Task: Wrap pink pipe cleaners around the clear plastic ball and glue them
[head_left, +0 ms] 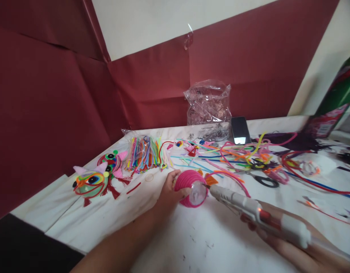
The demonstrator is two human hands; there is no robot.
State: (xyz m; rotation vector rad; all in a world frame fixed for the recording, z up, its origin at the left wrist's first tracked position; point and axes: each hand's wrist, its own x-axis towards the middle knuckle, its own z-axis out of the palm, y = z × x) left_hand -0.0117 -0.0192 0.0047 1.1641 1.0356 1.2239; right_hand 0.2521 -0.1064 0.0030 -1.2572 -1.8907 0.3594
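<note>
My left hand [172, 189] grips a round pink ball [189, 180], wound with pipe cleaner, with a clear uncovered patch facing my right side. In my right hand [277, 231] is a white glue gun [243, 203] with a small orange light glowing on its body. Its nozzle points left, at the border between the pink winding and the bare patch; whether it touches cannot be made out. A pink pipe cleaner [234, 176] curves rightward behind the ball, beside some orange pieces [211, 179].
Two finished animal-face crafts [91, 182] lie at the left. Behind are a bundle of coloured pipe cleaners [145, 153], a clear plastic bag [208, 102] and a phone [240, 131]. Black-handled scissors [266, 181] and tangled pipe cleaners [260, 151] lie at the right.
</note>
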